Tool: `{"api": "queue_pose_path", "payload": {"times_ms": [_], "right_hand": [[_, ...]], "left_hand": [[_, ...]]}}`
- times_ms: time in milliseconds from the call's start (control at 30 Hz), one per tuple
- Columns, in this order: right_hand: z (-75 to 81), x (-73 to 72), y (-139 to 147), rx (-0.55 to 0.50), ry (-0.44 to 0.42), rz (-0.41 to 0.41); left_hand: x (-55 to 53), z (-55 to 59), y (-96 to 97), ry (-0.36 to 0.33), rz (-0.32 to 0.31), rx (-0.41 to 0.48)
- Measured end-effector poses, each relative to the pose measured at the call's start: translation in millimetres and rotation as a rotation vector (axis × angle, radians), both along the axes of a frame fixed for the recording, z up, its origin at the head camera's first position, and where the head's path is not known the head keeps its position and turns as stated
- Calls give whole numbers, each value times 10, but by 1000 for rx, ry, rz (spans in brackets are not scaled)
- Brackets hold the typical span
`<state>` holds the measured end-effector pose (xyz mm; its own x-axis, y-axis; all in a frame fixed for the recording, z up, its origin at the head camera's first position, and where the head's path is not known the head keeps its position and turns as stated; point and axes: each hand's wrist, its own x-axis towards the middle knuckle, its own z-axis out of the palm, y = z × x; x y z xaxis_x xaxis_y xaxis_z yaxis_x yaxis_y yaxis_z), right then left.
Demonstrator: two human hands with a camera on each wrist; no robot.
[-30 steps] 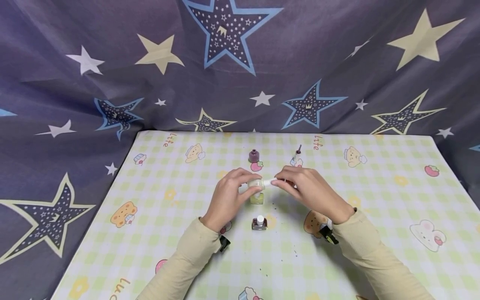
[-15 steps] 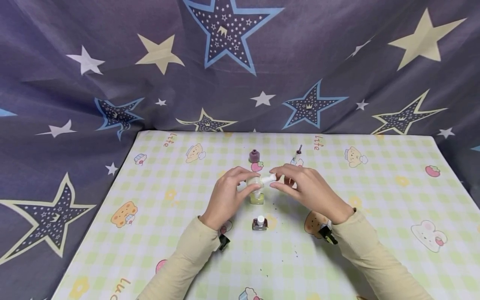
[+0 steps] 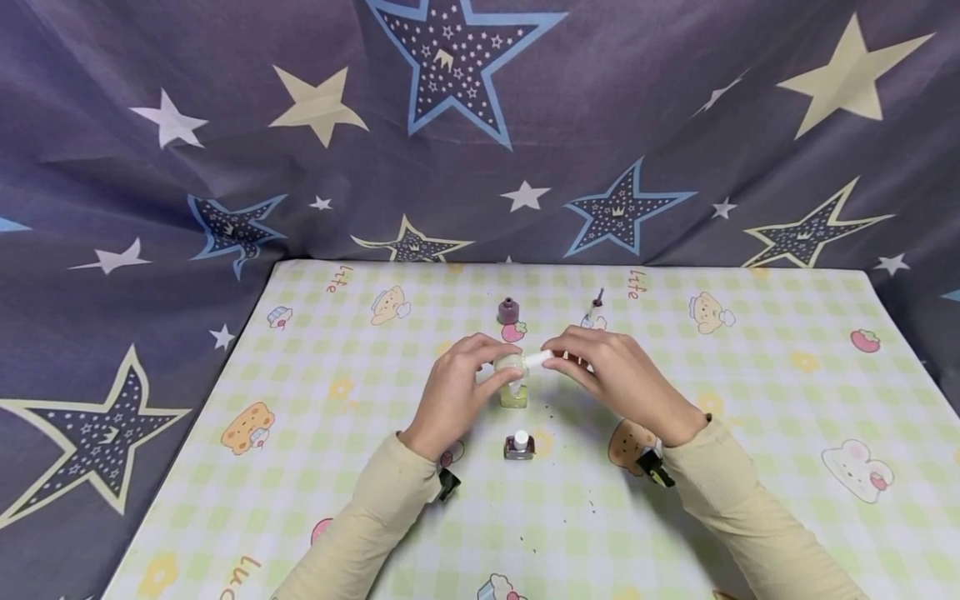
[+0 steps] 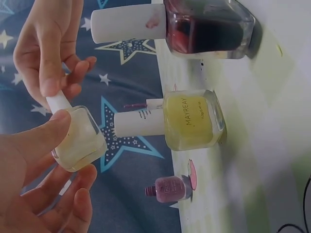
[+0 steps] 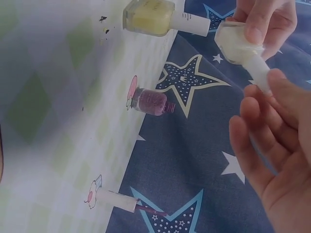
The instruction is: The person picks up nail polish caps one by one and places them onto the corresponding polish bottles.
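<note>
Nearest in, pale-yellow sleeves (image 3: 390,496) reach over the desk (image 3: 600,567), a green-and-white checked top with cartoon prints. Scattered dark specks (image 3: 592,503) lie between them.

Next out, about midway between the left and right edges of the desk: dark red bottle (image 3: 519,451), upright, white-capped, with a reddish smear on that cap. Beyond it, yellow bottle (image 3: 513,399), also upright and white-capped, label reading MAYREAY.

Above the yellow bottle, raised off the desk, the pale bottle (image 3: 509,363), tilted, neck toward the right edge. Left hand (image 3: 452,392) grips its body, thumb on one side, fingers on the other. Right hand (image 3: 624,379) pinches the white cap (image 3: 538,359) by its end; remaining fingers part-curled, free of it. Cap meets the bottle's neck; whether screwed tight, cannot tell.

Farther, toward the far edge: purple bottle (image 3: 508,313), upright, uncapped, threaded neck bare. Well to its right, loose cap (image 3: 596,312) standing on end, stained brush pointing up.

Farthest, past the far edge, dark cloth (image 3: 300,179) printed with stars.
</note>
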<state>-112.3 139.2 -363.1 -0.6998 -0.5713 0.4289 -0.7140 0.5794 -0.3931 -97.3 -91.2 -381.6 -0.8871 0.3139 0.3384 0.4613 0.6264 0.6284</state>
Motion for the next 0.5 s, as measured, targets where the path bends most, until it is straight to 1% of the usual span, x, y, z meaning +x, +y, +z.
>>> {"api": "queue_pose_path", "payload": {"times_ms": [100, 267, 500], "right_hand": [[0, 2, -7, 12, -5, -25], [-7, 4, -19, 1, -36, -52], [-15, 5, -29, -18, -73, -57]], "left_hand": [[15, 13, 13, 10, -8, 6], [34, 29, 31, 27, -16, 15], [25, 38, 19, 26, -8, 10]]}}
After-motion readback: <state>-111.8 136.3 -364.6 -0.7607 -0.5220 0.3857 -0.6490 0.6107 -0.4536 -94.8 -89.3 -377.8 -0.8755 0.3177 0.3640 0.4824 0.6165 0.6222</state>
